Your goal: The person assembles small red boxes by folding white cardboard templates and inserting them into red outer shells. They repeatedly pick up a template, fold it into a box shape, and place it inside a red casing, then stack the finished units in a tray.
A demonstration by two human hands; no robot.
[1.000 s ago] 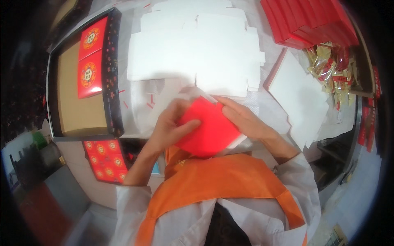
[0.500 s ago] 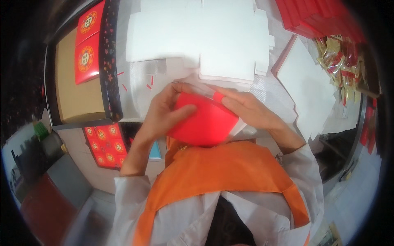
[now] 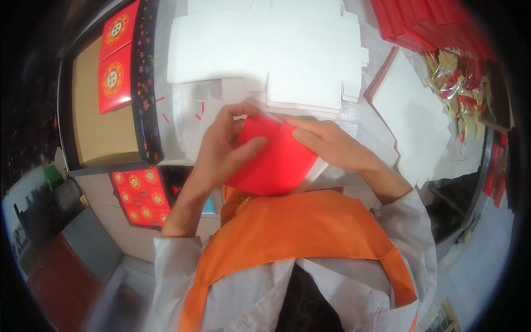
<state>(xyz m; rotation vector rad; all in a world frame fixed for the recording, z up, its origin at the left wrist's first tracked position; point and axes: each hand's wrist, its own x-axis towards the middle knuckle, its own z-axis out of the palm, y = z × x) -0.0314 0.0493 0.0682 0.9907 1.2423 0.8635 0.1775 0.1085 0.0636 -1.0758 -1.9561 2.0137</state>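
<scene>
Right hand (image 3: 338, 148) shifted left; folded red card (image 3: 271, 166) plain, white at right.

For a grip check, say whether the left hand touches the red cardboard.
Touching: in the head view, the left hand has its thumb on the red cardboard.

To your left, two red boxes (image 3: 115, 91) each bear a round emblem (image 3: 113, 78) with dark central characters. Lower red packs (image 3: 140, 197) show similar emblems; wording is too small for you to read.
</scene>
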